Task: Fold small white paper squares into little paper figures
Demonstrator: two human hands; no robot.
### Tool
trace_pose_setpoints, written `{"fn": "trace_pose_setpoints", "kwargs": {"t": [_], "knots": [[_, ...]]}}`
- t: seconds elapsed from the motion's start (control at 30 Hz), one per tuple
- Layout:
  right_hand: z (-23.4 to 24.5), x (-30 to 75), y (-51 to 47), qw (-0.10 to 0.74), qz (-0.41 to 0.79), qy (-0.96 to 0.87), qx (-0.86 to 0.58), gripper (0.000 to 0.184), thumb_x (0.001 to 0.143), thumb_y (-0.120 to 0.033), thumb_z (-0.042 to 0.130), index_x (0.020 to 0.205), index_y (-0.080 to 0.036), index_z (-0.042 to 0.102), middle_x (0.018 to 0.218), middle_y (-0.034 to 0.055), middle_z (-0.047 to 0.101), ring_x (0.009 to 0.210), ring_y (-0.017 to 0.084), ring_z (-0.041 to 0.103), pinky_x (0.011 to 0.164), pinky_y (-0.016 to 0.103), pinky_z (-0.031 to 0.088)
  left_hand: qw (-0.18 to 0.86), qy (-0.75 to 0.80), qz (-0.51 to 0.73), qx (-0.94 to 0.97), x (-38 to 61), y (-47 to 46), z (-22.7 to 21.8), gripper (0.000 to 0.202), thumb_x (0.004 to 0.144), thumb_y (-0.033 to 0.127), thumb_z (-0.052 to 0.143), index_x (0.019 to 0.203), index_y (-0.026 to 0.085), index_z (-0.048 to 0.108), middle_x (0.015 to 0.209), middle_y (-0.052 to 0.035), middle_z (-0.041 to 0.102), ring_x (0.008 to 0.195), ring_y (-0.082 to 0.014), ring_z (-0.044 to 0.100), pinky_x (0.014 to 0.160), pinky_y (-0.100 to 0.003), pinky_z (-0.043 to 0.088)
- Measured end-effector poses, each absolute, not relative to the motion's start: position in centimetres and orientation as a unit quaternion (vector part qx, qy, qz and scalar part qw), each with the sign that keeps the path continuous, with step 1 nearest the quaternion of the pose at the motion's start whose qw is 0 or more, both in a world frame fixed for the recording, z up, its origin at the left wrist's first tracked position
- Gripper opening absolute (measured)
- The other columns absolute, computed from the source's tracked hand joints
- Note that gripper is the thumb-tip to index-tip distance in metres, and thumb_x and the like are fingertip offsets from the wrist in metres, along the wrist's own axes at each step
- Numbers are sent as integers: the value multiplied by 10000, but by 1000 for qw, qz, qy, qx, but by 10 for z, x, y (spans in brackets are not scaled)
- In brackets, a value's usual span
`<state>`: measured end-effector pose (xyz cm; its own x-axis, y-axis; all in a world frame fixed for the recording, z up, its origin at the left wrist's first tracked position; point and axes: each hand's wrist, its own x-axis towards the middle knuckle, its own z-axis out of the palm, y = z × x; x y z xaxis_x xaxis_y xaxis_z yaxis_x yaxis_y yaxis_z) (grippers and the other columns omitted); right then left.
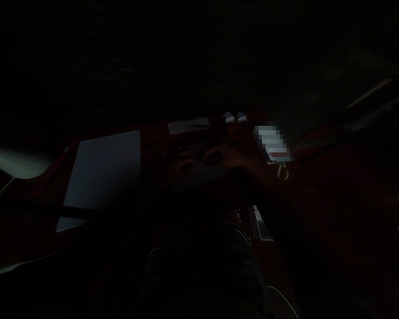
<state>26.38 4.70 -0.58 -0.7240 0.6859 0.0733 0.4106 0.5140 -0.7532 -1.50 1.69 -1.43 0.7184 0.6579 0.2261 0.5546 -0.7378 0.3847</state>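
Note:
The scene is very dark. My left hand (183,161) and my right hand (223,156) rest close together on a dark sheet (202,175) lying on the reddish table (319,186). The fingers of both hands look curled down onto the sheet, but the dim light hides whether they grip anything. Just beyond my hands lie two small white folded paper pieces (234,117).
A large pale sheet of paper (103,173) lies to the left. A smaller white strip (188,125) sits behind it. A blurred white object with a cord loop (272,144) is right of my hands. A pale curved shape (15,163) shows at far left.

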Motion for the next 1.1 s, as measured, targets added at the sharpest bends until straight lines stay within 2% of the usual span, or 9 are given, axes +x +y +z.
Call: {"fn": "trace_pose_setpoints", "kwargs": {"t": [0.33, 0.57, 0.83, 1.1], "knots": [[-10, 261, 49, 200, 323, -850, -365, 136, 950, -213, 748, 990, -212, 878, 994, 50, 859, 909, 194, 769, 820, 292, 514, 169, 323, 215, 906, -15, 20, -22, 217, 1065, 290, 651, 1201, 239, 813, 1310, -82, 808, 1273, -301, 692, 1132, -519, 522], [-18, 254, 50, 212, 286, -847, -395, 184, 930, -146, 692, 994, -177, 861, 989, 62, 849, 883, 187, 755, 816, 291, 508, 172, 317, 230, 904, -12, 19, -22, 158, 1053, 284, 686, 1137, 225, 805, 1240, -79, 821, 1206, -289, 715, 1091, -494, 544], [-15, 243, 48, 221, 261, -825, -450, 221, 946, -139, 681, 1027, -186, 882, 1049, 75, 864, 922, 205, 776, 849, 305, 531, 146, 297, 241, 913, -10, 19, -23, 149, 1045, 281, 697, 1116, 229, 817, 1225, -64, 823, 1195, -280, 726, 1119, -486, 524], [-10, 232, 43, 200, 240, -811, -494, 216, 954, -139, 708, 1070, -194, 881, 1118, 96, 863, 975, 220, 793, 915, 327, 552, 169, 305, 240, 906, -10, 19, -22, 204, 1061, 316, 668, 1150, 226, 827, 1264, -86, 808, 1218, -289, 725, 1114, -486, 552]]}}
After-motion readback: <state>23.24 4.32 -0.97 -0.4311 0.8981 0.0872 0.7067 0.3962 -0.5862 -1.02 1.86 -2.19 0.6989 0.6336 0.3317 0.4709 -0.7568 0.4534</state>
